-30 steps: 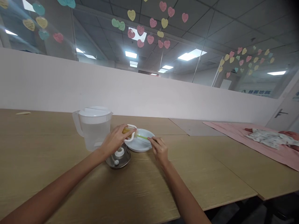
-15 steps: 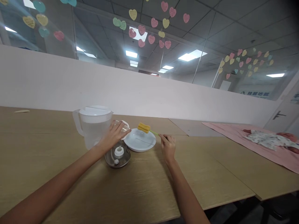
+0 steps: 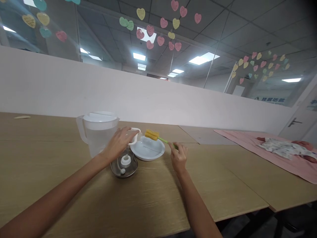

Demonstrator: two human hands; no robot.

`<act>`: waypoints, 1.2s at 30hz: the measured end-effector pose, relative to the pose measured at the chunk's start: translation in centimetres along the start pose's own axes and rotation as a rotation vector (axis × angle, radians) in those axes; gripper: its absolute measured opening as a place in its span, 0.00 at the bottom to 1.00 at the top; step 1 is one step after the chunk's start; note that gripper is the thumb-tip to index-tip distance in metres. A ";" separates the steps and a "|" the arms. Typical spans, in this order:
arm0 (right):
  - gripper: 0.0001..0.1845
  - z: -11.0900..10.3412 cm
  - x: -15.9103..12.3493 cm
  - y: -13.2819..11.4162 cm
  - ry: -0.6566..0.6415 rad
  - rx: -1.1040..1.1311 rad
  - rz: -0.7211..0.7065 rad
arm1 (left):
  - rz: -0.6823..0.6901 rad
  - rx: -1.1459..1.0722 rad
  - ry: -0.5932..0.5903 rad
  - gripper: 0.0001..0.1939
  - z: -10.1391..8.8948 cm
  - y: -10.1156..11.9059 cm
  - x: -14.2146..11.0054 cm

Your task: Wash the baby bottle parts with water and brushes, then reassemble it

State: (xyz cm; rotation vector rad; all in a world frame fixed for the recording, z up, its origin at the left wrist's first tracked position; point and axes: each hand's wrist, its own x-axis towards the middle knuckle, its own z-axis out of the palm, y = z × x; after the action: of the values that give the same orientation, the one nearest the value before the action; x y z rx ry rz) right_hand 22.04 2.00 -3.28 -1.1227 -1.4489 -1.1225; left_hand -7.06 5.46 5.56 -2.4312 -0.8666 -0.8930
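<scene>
My left hand [image 3: 119, 142] is closed around a clear baby bottle [image 3: 132, 136] with a white rim, held tilted above a metal bowl [image 3: 123, 167]. My right hand [image 3: 178, 155] pinches the green handle of a bottle brush [image 3: 155, 136]; its yellow sponge head sits just outside the bottle's mouth, over a white plate [image 3: 148, 150]. A white bottle cap and nipple lie in the metal bowl. A clear water pitcher [image 3: 97, 132] with a white lid stands just left of my left hand.
The wooden table [image 3: 148, 198] ends at a front edge on the right. A pink cloth [image 3: 250, 140] with a baby doll [image 3: 287, 147] lies at far right. A white partition wall runs behind the table.
The brush's sponge head came out of the bottle as my right hand drew back to the right. It now hovers near the bottle's mouth again.
</scene>
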 end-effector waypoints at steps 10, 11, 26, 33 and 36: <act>0.18 -0.3 0.4 -0.3 0.018 -0.058 -0.014 | -0.306 -0.354 -0.084 0.30 -2.8 3.2 0.4; 0.18 -0.3 0.4 -0.4 0.018 -0.063 -0.009 | -0.309 -0.384 -0.109 0.30 -3.1 3.6 0.4; 0.13 -0.2 0.7 -0.8 -0.126 -0.179 0.115 | -0.171 -0.711 -0.408 0.36 -1.0 8.9 -2.1; 0.16 0.1 0.6 -0.7 -0.655 -0.306 0.429 | -0.163 -0.757 -0.476 0.38 -0.2 9.2 -3.0; 0.17 0.1 0.6 -0.8 -0.947 -0.325 0.516 | -0.170 -0.776 -0.488 0.37 -0.1 9.2 -3.0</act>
State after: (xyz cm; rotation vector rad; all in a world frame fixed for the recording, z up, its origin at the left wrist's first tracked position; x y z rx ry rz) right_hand 21.18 2.02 -2.78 -2.2997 -1.5045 -0.4433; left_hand -2.75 -2.47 2.09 -3.3889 -1.0384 -0.8007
